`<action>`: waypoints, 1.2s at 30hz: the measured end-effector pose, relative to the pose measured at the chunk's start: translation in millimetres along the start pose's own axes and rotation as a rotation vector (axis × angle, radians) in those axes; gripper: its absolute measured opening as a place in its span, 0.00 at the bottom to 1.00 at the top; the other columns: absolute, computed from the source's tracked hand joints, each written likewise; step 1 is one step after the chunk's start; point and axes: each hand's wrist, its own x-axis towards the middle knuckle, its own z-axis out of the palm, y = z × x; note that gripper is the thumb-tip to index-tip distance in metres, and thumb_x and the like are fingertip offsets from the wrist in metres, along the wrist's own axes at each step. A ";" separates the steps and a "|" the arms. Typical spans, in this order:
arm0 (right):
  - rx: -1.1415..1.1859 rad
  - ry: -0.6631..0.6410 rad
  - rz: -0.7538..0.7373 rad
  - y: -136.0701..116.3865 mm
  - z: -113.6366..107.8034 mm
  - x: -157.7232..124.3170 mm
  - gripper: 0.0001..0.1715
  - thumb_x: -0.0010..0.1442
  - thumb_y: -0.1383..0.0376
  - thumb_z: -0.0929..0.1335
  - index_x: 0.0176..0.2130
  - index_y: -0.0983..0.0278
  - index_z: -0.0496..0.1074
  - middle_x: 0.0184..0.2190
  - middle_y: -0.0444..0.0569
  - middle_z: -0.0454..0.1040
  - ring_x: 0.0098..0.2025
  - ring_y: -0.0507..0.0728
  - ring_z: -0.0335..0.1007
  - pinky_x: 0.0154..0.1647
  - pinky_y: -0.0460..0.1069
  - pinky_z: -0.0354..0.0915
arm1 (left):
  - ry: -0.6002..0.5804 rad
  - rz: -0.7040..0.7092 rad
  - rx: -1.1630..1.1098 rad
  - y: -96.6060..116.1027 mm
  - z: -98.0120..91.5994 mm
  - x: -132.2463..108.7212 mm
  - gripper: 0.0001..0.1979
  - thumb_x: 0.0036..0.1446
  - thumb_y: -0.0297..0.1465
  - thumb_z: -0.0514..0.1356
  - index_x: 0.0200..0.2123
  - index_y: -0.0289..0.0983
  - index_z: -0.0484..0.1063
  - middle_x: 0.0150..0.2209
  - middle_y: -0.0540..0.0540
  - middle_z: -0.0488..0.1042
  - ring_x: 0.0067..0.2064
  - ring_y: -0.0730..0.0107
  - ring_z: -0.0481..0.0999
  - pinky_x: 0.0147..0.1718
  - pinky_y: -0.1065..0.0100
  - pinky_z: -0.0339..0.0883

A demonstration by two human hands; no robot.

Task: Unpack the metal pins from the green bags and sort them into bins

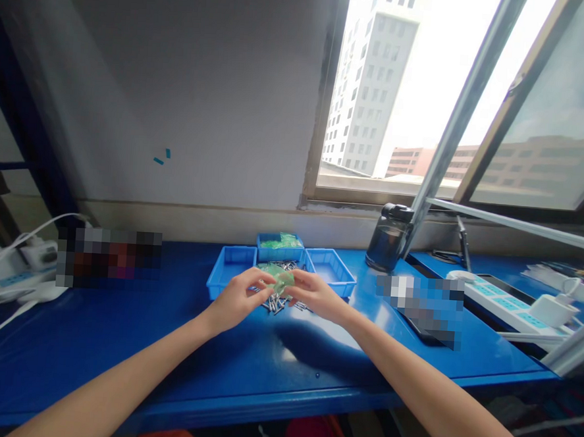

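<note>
Left hand [235, 299] and right hand [319, 297] pinch a green plastic bag [283, 282] at twelve o'clock above metal fasteners [277, 304], a bag-handling step whose next move, I judge remotely, calls for steady grips.

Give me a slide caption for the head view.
Left hand and right hand hold green plastic near metal pieces and blue trays on a blue table.

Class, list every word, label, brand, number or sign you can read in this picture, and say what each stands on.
None can be read.
Held green plastic: no legible print.
Dark bottle: no legible label.
Right-hand power strip: any markings are too small to read.
Left pixelated patch and right pixelated patch: obscured, cannot tell.
</note>
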 end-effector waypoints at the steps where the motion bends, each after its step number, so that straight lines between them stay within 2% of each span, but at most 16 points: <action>1: 0.003 0.004 -0.003 0.5 -1.1 0.4 0.15 0.53 0.59 0.67 0.39 0.66 0.69 0.32 0.46 0.70 0.34 0.51 0.67 0.31 0.45 0.66 | 0.054 -0.030 -0.034 -1.0 -0.2 1.0 0.14 0.52 0.37 0.58 0.41 0.36 0.67 0.37 0.47 0.69 0.33 0.71 0.73 0.30 0.70 0.70; 3: 0.003 0.016 -0.007 0.9 -3.2 1.2 0.14 0.53 0.60 0.67 0.38 0.67 0.70 0.31 0.46 0.71 0.33 0.51 0.67 0.30 0.45 0.66 | 0.100 -0.088 -0.104 -1.3 -1.0 2.6 0.20 0.50 0.37 0.59 0.46 0.37 0.61 0.35 0.48 0.69 0.28 0.73 0.72 0.22 0.72 0.67; 4: 0.004 0.026 -0.005 0.9 -4.1 1.6 0.14 0.53 0.60 0.68 0.37 0.67 0.69 0.30 0.46 0.71 0.32 0.51 0.67 0.30 0.45 0.66 | 0.075 -0.114 -0.121 -0.7 -1.6 3.0 0.21 0.50 0.37 0.59 0.46 0.36 0.61 0.32 0.49 0.69 0.25 0.74 0.71 0.20 0.74 0.65; 7: 0.002 0.064 0.012 1.1 -6.0 2.2 0.16 0.51 0.59 0.69 0.37 0.66 0.66 0.27 0.45 0.71 0.29 0.51 0.67 0.29 0.46 0.66 | -0.054 -0.160 -0.103 3.0 -3.6 3.1 0.14 0.51 0.38 0.58 0.35 0.33 0.66 0.23 0.52 0.68 0.21 0.75 0.68 0.17 0.75 0.59; 10: -0.061 0.090 0.012 1.5 -6.6 1.6 0.16 0.51 0.57 0.68 0.35 0.65 0.64 0.26 0.43 0.70 0.27 0.50 0.66 0.28 0.46 0.65 | -0.049 -0.158 -0.070 6.4 -5.9 2.3 0.11 0.51 0.37 0.57 0.30 0.33 0.67 0.21 0.52 0.67 0.21 0.76 0.67 0.16 0.76 0.56; 14: -0.344 0.164 -0.078 -1.1 -7.2 -0.1 0.12 0.55 0.58 0.65 0.30 0.66 0.66 0.24 0.43 0.68 0.26 0.49 0.63 0.26 0.44 0.61 | -0.002 -0.156 -0.024 8.4 -8.4 1.6 0.12 0.51 0.38 0.56 0.32 0.34 0.67 0.20 0.53 0.67 0.20 0.76 0.66 0.16 0.76 0.56; 18: -0.641 0.184 -0.188 -9.5 -17.0 7.2 0.07 0.57 0.63 0.64 0.32 0.65 0.68 0.26 0.44 0.71 0.27 0.50 0.65 0.29 0.44 0.61 | -0.038 -0.125 0.131 7.6 -8.5 -0.5 0.13 0.54 0.40 0.53 0.34 0.35 0.69 0.20 0.52 0.67 0.21 0.74 0.67 0.19 0.75 0.57; 23: -1.066 0.240 -0.238 -23.2 -41.2 41.3 0.07 0.57 0.68 0.62 0.33 0.65 0.69 0.30 0.47 0.73 0.32 0.51 0.67 0.35 0.45 0.60 | -0.156 0.002 0.432 6.4 -8.0 -4.5 0.14 0.55 0.38 0.51 0.34 0.37 0.73 0.22 0.50 0.70 0.24 0.73 0.67 0.24 0.73 0.57; 26: -1.374 0.274 -0.131 -26.0 -49.5 67.7 0.11 0.60 0.68 0.59 0.39 0.65 0.68 0.37 0.51 0.72 0.37 0.53 0.68 0.38 0.46 0.60 | -0.207 0.015 0.511 6.1 -8.9 -5.0 0.15 0.56 0.36 0.50 0.33 0.37 0.74 0.23 0.49 0.70 0.24 0.72 0.67 0.25 0.73 0.56; 28: -1.551 0.236 -0.049 -22.9 -51.0 83.4 0.13 0.62 0.69 0.57 0.42 0.66 0.66 0.40 0.54 0.72 0.43 0.56 0.67 0.40 0.47 0.60 | -0.217 0.017 0.546 5.3 -9.6 -4.8 0.14 0.56 0.36 0.50 0.32 0.37 0.74 0.23 0.49 0.71 0.25 0.72 0.67 0.25 0.73 0.56; 30: -1.586 0.185 -0.026 -16.0 -50.6 96.3 0.14 0.62 0.70 0.56 0.42 0.67 0.67 0.40 0.56 0.72 0.44 0.58 0.66 0.40 0.48 0.60 | -0.226 0.018 0.569 3.9 -10.0 -4.8 0.14 0.56 0.36 0.50 0.32 0.38 0.74 0.24 0.49 0.71 0.25 0.71 0.68 0.26 0.73 0.55; 36: -1.583 -0.009 0.022 9.3 -46.2 115.0 0.15 0.62 0.67 0.57 0.38 0.65 0.71 0.36 0.54 0.75 0.37 0.57 0.71 0.36 0.47 0.62 | -0.279 -0.008 0.597 1.4 -9.0 -6.6 0.13 0.55 0.36 0.51 0.34 0.39 0.75 0.25 0.48 0.73 0.26 0.69 0.70 0.27 0.72 0.55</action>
